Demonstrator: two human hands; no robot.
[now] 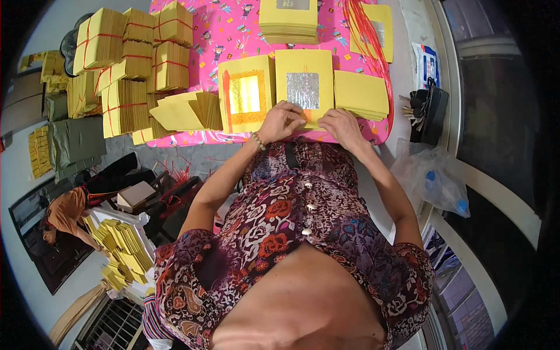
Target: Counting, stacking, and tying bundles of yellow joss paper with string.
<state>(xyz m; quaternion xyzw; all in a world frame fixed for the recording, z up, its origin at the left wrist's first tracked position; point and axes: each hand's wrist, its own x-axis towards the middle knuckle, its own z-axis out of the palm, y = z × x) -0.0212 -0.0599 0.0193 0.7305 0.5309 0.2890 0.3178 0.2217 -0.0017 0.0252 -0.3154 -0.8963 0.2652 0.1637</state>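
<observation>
A stack of yellow joss paper (284, 65) with a silver foil square lies in front of me at the table's near edge. My left hand (282, 121) bends over its lower edge, thumb and fingers closed on the paper. Beside it, my right hand (343, 128) has its fingertips pinched on the same edge, toward the right corner. Fingers partly hide that edge. Touching on the left is a joss paper stack with a gold foil square (245, 96) and an orange border. Folded yellow paper (361, 93) is piled to the right.
Several bundles of yellow paper (125, 105) tied with red string rise at the left. A pink patterned cloth (216, 32) covers the table. Red strings (367, 35) hang at the far right. Another person (73, 213) works at the lower left. A clear plastic bag (434, 181) sits right.
</observation>
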